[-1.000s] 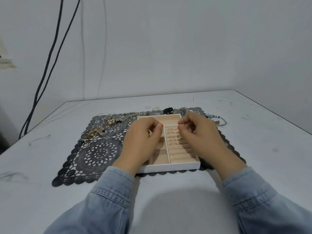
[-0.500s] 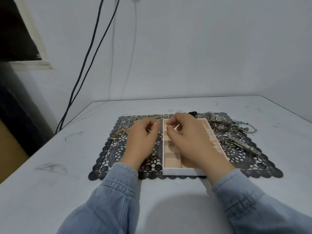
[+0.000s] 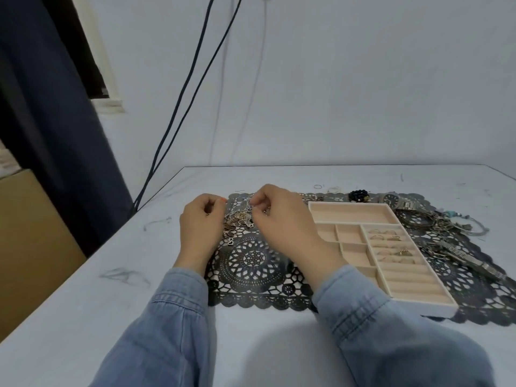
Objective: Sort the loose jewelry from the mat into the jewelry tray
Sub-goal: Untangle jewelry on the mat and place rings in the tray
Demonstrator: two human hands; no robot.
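The right hand pinches the chain tangle, centre-left; the left hand is curled, hold unclear. Tease one chain free slowly.

The tray sits on the mat, chains left, watches right.

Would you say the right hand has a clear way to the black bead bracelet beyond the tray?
Probably yes: the black bead bracelet lies uncovered past the far rim of the tray, nothing tall between, though the right hand pinches the chain tangle.
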